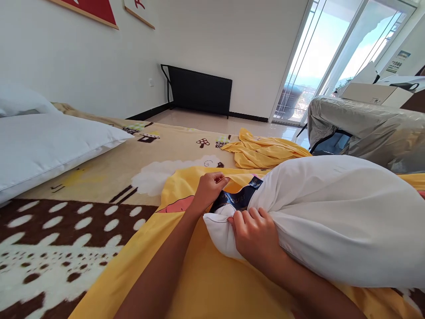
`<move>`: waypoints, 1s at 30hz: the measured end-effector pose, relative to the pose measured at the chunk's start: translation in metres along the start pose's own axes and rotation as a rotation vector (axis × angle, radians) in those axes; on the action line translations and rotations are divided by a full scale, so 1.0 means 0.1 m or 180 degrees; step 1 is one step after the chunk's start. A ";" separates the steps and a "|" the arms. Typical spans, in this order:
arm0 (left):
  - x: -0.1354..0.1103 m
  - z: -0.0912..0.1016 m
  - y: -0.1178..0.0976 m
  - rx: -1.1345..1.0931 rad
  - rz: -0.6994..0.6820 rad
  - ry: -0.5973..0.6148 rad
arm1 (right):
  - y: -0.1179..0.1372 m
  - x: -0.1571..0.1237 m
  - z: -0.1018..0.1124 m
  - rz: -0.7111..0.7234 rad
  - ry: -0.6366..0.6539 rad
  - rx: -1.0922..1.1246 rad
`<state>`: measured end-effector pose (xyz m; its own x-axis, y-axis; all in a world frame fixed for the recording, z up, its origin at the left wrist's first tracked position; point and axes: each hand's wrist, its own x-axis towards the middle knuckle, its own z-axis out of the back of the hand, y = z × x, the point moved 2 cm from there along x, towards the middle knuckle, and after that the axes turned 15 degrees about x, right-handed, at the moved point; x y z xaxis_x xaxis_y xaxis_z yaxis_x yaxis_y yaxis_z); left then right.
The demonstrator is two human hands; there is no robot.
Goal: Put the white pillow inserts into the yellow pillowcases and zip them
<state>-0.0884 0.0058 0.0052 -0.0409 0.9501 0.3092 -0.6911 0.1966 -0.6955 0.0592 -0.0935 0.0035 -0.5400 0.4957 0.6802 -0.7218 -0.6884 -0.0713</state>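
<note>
A plump white pillow (345, 212) lies at the right on yellow cloth, its near corner gathered and pulled narrow. My right hand (255, 235) is closed around that gathered corner, fingers curled into the fabric. Just beyond the fingers, a dark blue label (237, 198) with partly readable lettering sticks out from the pillow. Spread beneath is a yellow cloth that looks like a pillowcase (212, 279), with a pink patch at its left. My left hand (210, 188) pinches the raised edge of this cloth beside the label. Part of the pillow's corner is hidden by my right hand.
Another white pillow (59, 146) rests at the left on a patterned beige and brown blanket (122, 168). Bunched yellow cloth (268, 150) lies at the bed's far edge. Beyond are a black folded panel (199, 91), a plastic-wrapped sofa (361, 124) with boxes, and a glass door (332, 57).
</note>
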 end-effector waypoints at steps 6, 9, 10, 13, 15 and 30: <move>-0.09 0.10 -0.21 -0.0034 0.0024 0.0426 | -0.14 0.10 -0.07 -0.0092 0.0160 -0.0109; -0.13 0.12 -0.27 -0.0043 0.0067 0.0450 | -0.26 0.19 -0.10 -0.0174 0.0401 -0.0125; -0.14 0.12 -0.28 -0.0046 0.0074 0.0431 | -0.27 0.20 -0.11 -0.0221 0.0489 -0.0134; -0.16 0.15 -0.30 0.0025 0.0055 0.0311 | -0.25 0.19 -0.13 -0.0369 0.0670 -0.0189; -0.18 0.18 -0.33 0.0149 0.0015 0.0227 | -0.18 0.14 -0.12 -0.0409 0.0664 -0.0263; -0.23 0.27 -0.35 0.1091 -0.0028 0.0268 | -0.56 0.33 -0.04 -0.0259 0.0436 -0.0658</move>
<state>-0.0829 -0.0299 0.0401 0.0159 0.9682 0.2497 -0.8938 0.1257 -0.4304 0.0800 -0.0370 0.0269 -0.5200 0.6219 0.5855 -0.8308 -0.5275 -0.1777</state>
